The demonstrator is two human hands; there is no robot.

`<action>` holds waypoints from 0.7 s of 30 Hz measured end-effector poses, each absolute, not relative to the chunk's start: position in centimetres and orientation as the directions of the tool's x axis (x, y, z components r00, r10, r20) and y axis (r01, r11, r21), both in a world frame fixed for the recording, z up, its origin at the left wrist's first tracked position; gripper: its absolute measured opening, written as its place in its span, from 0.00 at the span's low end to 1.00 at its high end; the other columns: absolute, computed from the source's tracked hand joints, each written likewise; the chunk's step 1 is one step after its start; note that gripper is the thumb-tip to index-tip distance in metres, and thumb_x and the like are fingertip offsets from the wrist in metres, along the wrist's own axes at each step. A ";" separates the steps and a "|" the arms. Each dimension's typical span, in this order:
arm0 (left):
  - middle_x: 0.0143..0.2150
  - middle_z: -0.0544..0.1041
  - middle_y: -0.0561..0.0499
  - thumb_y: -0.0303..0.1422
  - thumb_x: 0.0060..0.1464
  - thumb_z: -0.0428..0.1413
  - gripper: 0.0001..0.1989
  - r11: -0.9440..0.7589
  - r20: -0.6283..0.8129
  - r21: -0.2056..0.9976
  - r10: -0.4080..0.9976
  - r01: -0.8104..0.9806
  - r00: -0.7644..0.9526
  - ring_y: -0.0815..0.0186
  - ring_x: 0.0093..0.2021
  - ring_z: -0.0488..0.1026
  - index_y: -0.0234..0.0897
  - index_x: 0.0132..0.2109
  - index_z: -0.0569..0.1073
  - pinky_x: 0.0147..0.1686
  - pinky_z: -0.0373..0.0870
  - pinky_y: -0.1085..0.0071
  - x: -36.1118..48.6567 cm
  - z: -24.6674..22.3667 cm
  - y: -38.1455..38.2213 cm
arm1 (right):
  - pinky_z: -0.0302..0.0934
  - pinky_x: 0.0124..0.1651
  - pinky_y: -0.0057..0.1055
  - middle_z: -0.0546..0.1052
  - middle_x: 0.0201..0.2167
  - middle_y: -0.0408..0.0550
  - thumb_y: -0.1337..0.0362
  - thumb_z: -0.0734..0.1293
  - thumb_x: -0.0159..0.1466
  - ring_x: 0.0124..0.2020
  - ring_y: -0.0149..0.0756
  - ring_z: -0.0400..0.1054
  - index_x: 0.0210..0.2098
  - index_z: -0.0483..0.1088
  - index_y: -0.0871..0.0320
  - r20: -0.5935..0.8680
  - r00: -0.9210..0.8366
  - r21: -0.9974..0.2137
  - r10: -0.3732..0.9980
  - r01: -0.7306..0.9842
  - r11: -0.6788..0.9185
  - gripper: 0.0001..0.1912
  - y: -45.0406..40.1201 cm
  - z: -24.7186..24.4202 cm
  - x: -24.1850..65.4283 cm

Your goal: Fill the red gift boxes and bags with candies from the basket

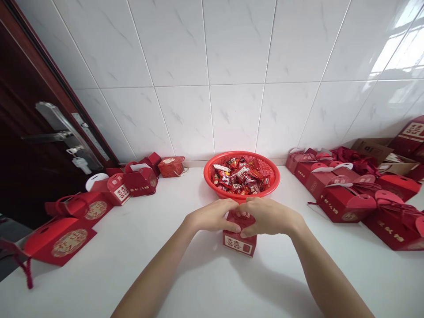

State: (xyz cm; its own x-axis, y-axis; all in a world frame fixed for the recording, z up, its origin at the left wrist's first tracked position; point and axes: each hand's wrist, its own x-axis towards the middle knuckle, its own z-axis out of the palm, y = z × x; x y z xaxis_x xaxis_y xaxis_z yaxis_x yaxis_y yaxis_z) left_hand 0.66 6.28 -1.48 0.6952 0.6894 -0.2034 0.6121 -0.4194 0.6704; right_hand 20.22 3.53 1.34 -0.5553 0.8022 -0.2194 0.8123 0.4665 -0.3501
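Observation:
A small red gift box (pixel 237 244) with a cream label stands upright on the white table, just in front of a red plastic basket (pixel 209 176) of wrapped candies (pixel 241 176). My left hand (pixel 217 216) curves over the box's left side, its thumb on the upper front. From the right, my right hand (pixel 265 217) reaches over the same box, thumb resting near the other one. Both hands touch the top of the box. My fingertips and much of the box's top are hidden behind the hands.
Several red gift boxes (pixel 74 240) line the left side, near a dark door with a metal handle (pixel 62 132). More red boxes (pixel 347 203) crowd the right, with an opened cardboard carton (pixel 399 167) behind them. A tiled wall (pixel 236 115) rises behind the basket.

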 end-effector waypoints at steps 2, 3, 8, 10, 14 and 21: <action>0.46 0.74 0.50 0.42 0.50 0.64 0.14 -0.402 -0.211 0.651 0.720 0.644 0.661 0.56 0.48 0.71 0.40 0.40 0.73 0.41 0.65 0.67 1.1 -1.7 6.2 | 0.49 0.26 0.31 0.70 0.28 0.43 0.56 0.71 0.59 0.27 0.36 0.62 0.30 0.66 0.54 -0.224 -0.525 -0.361 0.821 0.828 0.430 0.12 3.2 1.7 20.7; 0.44 0.74 0.50 0.44 0.49 0.64 0.15 -0.386 -0.215 0.635 0.743 0.669 0.633 0.56 0.47 0.70 0.40 0.39 0.71 0.39 0.64 0.67 1.4 -1.9 6.1 | 0.50 0.26 0.31 0.71 0.28 0.44 0.56 0.71 0.60 0.27 0.36 0.63 0.30 0.65 0.54 -0.223 -0.498 -0.353 0.838 0.843 0.406 0.12 3.2 2.0 21.0; 0.41 0.70 0.49 0.52 0.50 0.61 0.22 -0.317 -0.182 0.610 0.836 0.726 0.517 0.55 0.44 0.69 0.40 0.34 0.65 0.35 0.62 0.67 3.0 -3.0 5.3 | 0.50 0.26 0.32 0.72 0.29 0.47 0.53 0.71 0.61 0.29 0.40 0.67 0.32 0.64 0.54 -0.210 -0.353 -0.232 0.912 0.924 0.305 0.15 2.8 2.8 22.0; 0.41 0.70 0.49 0.53 0.50 0.60 0.22 -0.314 -0.164 0.606 0.850 0.731 0.500 0.55 0.43 0.69 0.40 0.34 0.63 0.35 0.63 0.66 3.3 -3.5 5.2 | 0.51 0.26 0.32 0.73 0.30 0.47 0.49 0.71 0.61 0.30 0.41 0.68 0.34 0.65 0.54 -0.223 -0.347 -0.212 0.911 0.929 0.302 0.17 2.7 2.5 21.7; 0.42 0.71 0.48 0.51 0.52 0.59 0.20 -0.333 -0.117 0.622 0.855 0.708 0.506 0.54 0.44 0.70 0.40 0.36 0.66 0.39 0.67 0.64 3.5 -3.9 5.0 | 0.53 0.30 0.32 0.76 0.37 0.52 0.50 0.75 0.57 0.36 0.47 0.73 0.42 0.66 0.56 -0.215 -0.331 -0.189 0.919 0.937 0.293 0.23 1.9 0.6 20.3; 0.42 0.70 0.46 0.52 0.58 0.53 0.19 -0.322 -0.092 0.612 0.879 0.722 0.469 0.55 0.42 0.72 0.40 0.39 0.68 0.42 0.71 0.62 4.2 -3.4 3.6 | 0.53 0.32 0.31 0.73 0.47 0.55 0.50 0.71 0.60 0.41 0.48 0.74 0.48 0.64 0.56 -0.116 -0.160 -0.184 0.980 0.973 0.137 0.24 -0.1 -3.0 18.4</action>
